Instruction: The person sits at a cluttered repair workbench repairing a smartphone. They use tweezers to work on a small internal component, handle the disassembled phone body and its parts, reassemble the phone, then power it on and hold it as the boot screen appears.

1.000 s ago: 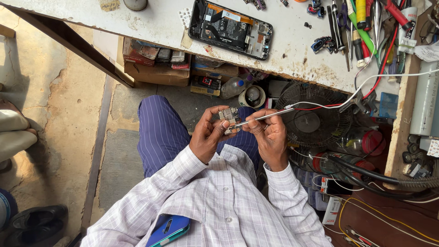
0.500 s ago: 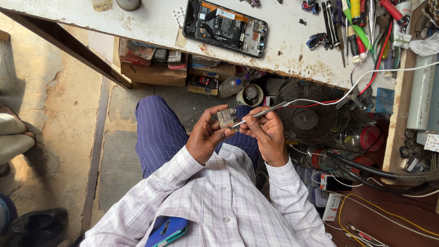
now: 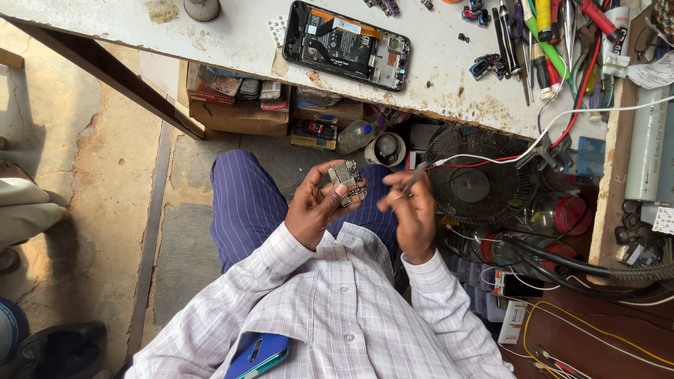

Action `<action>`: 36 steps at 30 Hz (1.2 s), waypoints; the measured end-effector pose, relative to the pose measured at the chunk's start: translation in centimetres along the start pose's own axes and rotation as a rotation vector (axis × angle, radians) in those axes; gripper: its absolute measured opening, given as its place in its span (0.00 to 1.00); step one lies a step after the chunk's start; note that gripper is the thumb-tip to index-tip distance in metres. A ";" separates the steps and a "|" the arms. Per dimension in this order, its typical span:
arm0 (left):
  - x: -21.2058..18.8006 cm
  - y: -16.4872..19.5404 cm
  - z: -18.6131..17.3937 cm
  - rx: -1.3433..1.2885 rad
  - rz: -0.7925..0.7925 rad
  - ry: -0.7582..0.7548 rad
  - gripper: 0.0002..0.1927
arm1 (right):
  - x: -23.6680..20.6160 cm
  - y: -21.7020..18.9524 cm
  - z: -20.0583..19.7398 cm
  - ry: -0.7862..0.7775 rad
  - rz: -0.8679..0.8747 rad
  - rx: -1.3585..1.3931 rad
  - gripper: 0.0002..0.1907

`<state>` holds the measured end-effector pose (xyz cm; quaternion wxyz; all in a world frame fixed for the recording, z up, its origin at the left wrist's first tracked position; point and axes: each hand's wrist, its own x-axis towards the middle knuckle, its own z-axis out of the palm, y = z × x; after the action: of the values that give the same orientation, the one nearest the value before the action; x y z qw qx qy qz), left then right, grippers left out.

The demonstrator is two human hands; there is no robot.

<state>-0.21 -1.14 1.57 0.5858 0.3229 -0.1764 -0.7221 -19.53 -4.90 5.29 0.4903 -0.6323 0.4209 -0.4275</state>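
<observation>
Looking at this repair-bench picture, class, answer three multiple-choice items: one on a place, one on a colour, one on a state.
1. Where does the opened phone lie?
A. on the white bench top
B. on the floor
C. in the shirt pocket

2. What colour are the trousers?
A. plain grey
B. purple with thin stripes
C. green

3. How does the small circuit board stand?
A. flat on the bench
B. inside a box
C. held up in the left hand

Key: 1 A, since the phone rests with its back off on the white bench top, beyond the knees. 2 B, the striped purple cloth shows over the lap. 3 C, the left hand grips the board in the air, while the right hand holds a thin wired tool beside it.
</observation>
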 end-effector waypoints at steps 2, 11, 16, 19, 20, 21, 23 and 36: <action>0.1 0.0 0.2 0.004 0.030 0.013 0.22 | -1.0 -0.1 1.1 0.043 -0.042 -0.279 0.14; 0.1 -0.5 0.5 0.024 0.213 -0.039 0.21 | -1.1 1.0 3.9 0.080 0.425 0.309 0.13; 0.1 -0.6 0.5 -0.002 0.211 -0.015 0.21 | -1.1 2.0 3.2 0.023 0.545 0.583 0.11; 0.2 -0.6 0.6 -0.028 0.173 0.015 0.21 | -1.1 2.3 2.8 0.013 0.567 0.642 0.11; 0.2 -0.6 0.6 -0.043 0.166 0.023 0.21 | -1.1 2.2 2.8 0.016 0.568 0.644 0.11; 0.2 -0.6 0.7 -0.057 0.158 0.029 0.21 | -1.1 2.2 2.8 0.019 0.569 0.646 0.11; 0.1 -0.6 0.8 -0.059 0.167 0.029 0.21 | -1.1 2.0 3.0 0.055 0.543 0.634 0.12; 0.2 0.4 0.9 -0.168 0.228 0.083 0.30 | -1.5 2.1 2.2 0.089 0.292 0.506 0.13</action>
<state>-0.50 -1.53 2.41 0.6956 0.2805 -0.1264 -0.6492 -18.08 -3.20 2.65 0.6695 -0.4035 0.4086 -0.4712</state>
